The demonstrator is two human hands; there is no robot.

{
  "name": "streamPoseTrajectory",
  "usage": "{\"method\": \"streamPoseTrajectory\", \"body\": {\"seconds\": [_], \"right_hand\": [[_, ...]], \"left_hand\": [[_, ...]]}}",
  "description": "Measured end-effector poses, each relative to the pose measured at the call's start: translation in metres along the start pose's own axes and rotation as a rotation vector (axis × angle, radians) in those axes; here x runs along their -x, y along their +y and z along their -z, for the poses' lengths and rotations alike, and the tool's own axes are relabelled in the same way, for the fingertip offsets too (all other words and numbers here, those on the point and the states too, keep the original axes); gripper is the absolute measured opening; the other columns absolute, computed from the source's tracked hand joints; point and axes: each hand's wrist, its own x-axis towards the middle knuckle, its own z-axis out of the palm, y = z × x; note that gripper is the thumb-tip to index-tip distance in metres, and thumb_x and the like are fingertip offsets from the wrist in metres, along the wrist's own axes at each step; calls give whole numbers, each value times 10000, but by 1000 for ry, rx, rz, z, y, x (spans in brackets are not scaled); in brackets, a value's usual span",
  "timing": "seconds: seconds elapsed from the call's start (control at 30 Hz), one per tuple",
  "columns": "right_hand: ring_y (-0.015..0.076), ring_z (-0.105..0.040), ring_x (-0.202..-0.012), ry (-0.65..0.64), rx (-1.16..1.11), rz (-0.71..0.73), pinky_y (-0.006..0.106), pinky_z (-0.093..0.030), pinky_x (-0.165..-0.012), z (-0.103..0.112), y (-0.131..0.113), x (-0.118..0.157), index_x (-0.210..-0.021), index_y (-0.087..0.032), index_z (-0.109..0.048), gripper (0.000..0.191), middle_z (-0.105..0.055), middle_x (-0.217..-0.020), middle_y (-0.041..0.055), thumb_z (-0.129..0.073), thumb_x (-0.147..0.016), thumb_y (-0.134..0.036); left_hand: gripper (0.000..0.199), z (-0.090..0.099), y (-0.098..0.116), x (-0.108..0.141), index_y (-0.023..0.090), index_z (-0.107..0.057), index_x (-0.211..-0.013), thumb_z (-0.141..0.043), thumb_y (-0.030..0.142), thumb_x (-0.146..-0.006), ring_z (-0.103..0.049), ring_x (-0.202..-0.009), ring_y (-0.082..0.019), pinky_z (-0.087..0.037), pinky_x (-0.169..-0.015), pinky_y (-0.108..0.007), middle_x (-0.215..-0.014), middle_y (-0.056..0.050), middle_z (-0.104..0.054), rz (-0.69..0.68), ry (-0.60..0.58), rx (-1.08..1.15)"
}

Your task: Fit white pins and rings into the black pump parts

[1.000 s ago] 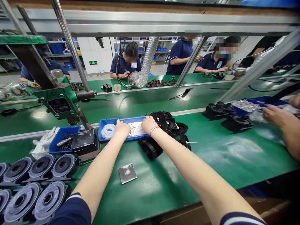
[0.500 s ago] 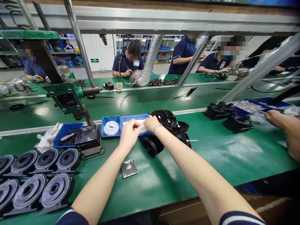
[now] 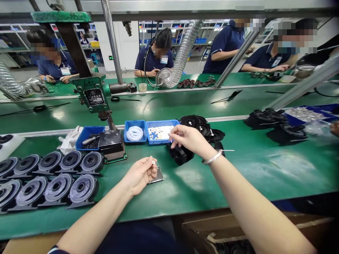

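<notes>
Between the thumb and finger of my left hand (image 3: 141, 173) is a small white ring (image 3: 153, 162), held over a dark square plate (image 3: 159, 175) on the green bench. My right hand (image 3: 185, 138) is pinched at the right end of a blue tray (image 3: 159, 143) of small white parts; a thin, pale piece shows at its fingertips, too small to name. Black round housings (image 3: 182, 155) sit just behind and under my right hand, one with a white rod sticking out to the right.
A green press (image 3: 92, 97) stands at the left, beside a blue bin of black parts (image 3: 90, 130). White rings (image 3: 134, 133) fill another bin. Rows of round housings (image 3: 82, 188) lie at the left. People work across the bench; fingers (image 3: 334, 128) show at the right edge.
My left hand has moved from the blue tray down toward me, over the square plate, with a white ring now showing. My right hand has turned and lifted slightly. The view has shifted.
</notes>
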Motion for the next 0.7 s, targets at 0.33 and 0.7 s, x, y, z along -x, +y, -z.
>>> {"method": "streamPoseTrajectory", "body": {"seconds": [0.33, 0.7], "right_hand": [[79, -502, -555, -39, -665, -22, 209, -405, -544, -68, -23, 78, -958, -150, -639, 298, -582, -731, -10, -655, -897, -442], [124, -566, -653, 25, -287, 99, 225, -427, -628, -82, -34, 95, -901, -188, -675, 260, -644, -760, 2, -539, -981, -395]], "left_hand": [[348, -1, -2, 8, 109, -639, -850, -801, 399, -748, -538, -580, -39, -487, -594, -167, -683, 19, -561, -14, 0, -16], [395, 0, -2, 15, 115, -607, -792, -772, 472, -757, -491, -556, -36, -447, -598, -171, -632, 33, -531, -68, -11, -107]]}}
